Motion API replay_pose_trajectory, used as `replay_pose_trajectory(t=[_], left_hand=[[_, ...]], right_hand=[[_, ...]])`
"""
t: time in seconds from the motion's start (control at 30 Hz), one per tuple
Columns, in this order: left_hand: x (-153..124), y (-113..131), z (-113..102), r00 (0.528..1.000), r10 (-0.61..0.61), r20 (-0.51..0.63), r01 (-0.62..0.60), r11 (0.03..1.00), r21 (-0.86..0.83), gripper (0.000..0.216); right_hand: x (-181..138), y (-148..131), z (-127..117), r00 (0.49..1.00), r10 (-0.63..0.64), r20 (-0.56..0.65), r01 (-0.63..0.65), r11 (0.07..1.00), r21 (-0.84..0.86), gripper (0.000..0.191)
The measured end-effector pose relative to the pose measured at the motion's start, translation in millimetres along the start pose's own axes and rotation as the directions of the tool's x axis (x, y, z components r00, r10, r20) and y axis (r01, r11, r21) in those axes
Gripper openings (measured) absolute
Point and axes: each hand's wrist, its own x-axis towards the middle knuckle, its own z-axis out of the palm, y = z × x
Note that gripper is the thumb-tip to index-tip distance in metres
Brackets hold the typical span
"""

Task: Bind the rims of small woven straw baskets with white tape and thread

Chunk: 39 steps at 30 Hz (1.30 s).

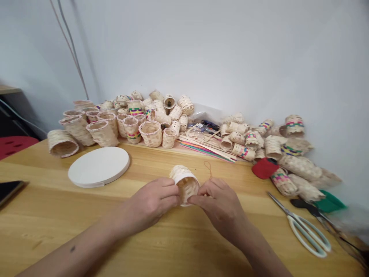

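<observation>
A small woven wood-strip basket (185, 184) lies on its side, held up a little above the wooden table (52, 231). My left hand (152, 202) grips its left side. My right hand (219, 204) pinches at its right side, and a thin reddish-brown thread (208, 169) rises in a loop from those fingertips. The fingers hide part of the basket's wall. Nothing else touches either hand.
Several woven baskets (150, 130) are heaped along the wall, with coloured strips (201, 150) among them. A round white board (98, 166) lies left, a phone (8, 191) at the left edge, and scissors (307, 234) at right near a red cloth (265, 168).
</observation>
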Motion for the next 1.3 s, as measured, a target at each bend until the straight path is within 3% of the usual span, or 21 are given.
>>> replay_pose_trajectory(t=[0.43, 0.57, 0.7, 0.87, 1.03, 1.3], left_hand=[[3, 3, -2, 0.999, 0.046, 0.0, -0.046, 0.998, 0.038, 0.027], [5, 8, -8, 0.999, 0.033, 0.017, -0.032, 0.996, -0.079, 0.025], [5, 11, -15, 0.999, -0.01, 0.045, 0.021, 0.966, -0.259, 0.02], [4, 13, -20, 0.998, -0.057, 0.028, 0.063, 0.933, -0.355, 0.023], [3, 10, -18, 0.997, -0.079, -0.006, 0.071, 0.923, -0.377, 0.024], [3, 5, -13, 0.996, -0.071, -0.055, 0.043, 0.916, -0.398, 0.02]], right_hand=[[1, 1, 1, 0.994, 0.039, 0.1, -0.042, 0.999, 0.02, 0.024], [8, -3, -10, 0.977, 0.062, 0.203, -0.075, 0.995, 0.059, 0.025], [21, -8, -27, 0.956, 0.037, 0.292, -0.101, 0.973, 0.206, 0.022], [40, -10, -43, 0.899, 0.022, 0.438, -0.16, 0.946, 0.281, 0.019], [57, -7, -45, 0.847, -0.026, 0.531, -0.126, 0.961, 0.248, 0.018], [67, -4, -38, 0.833, -0.136, 0.536, -0.018, 0.962, 0.272, 0.019]])
